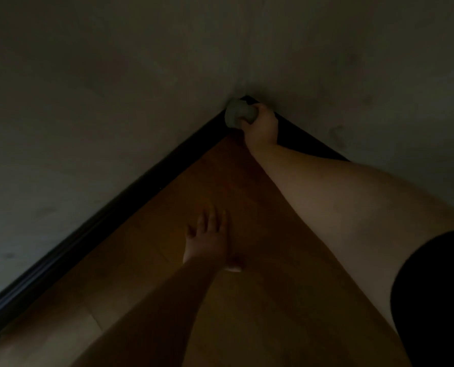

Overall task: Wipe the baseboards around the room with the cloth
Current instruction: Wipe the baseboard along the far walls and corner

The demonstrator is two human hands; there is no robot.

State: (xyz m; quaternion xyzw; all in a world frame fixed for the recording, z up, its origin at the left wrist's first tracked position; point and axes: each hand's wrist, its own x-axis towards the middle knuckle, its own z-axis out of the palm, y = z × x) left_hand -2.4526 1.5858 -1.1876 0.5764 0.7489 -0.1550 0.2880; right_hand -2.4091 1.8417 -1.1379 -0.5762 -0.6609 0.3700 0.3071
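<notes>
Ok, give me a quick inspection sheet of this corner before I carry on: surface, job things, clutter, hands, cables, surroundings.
Surface: wooden floor, dim light, bare where it shows.
Job's things: pale bunched cloth pressed into the corner where the two runs of dark baseboard meet.
Clutter: nothing seen.
Hands: right hand grips the cloth at the corner; left hand is spread flat on the floor, fingers straight, holding nothing.
Cables: nothing seen.
Surroundings: two plain walls with faint smudges on the right one; a dark sleeve at the right edge. The picture is too dark to judge dust.
</notes>
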